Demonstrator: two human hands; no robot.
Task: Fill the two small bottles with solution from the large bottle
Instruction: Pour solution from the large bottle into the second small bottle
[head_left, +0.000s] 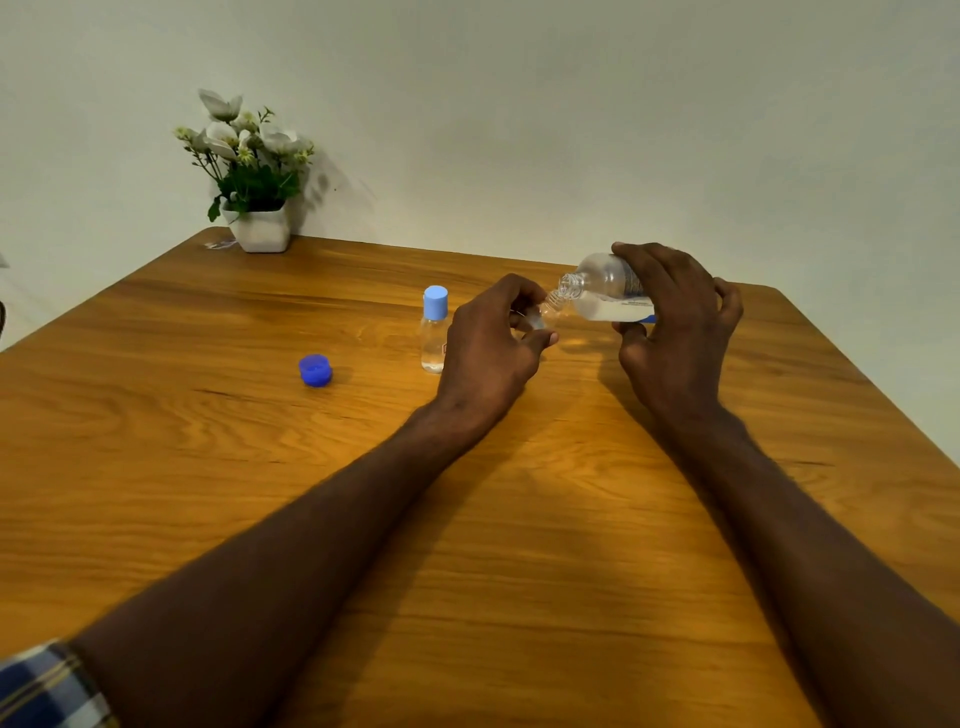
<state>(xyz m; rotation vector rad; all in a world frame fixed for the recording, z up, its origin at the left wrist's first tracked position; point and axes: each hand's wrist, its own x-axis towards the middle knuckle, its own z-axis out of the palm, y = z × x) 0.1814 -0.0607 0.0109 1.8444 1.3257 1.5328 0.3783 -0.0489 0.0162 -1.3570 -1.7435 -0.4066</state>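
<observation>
My right hand (675, 322) grips the large clear bottle (605, 291), tipped on its side with its open mouth pointing left. Clear liquid lies along its lower side. My left hand (493, 343) holds a small uncapped bottle (551, 306), mostly hidden by my fingers, with its neck right under the large bottle's mouth. A second small bottle (434, 332) with a light blue cap stands upright on the table just left of my left hand. A dark blue cap (315, 370) lies on the table further left.
The wooden table (467, 519) reaches the wall at the back. A white pot with white flowers (257, 208) stands at the far left corner. A checked sleeve (47, 686) shows at the bottom left.
</observation>
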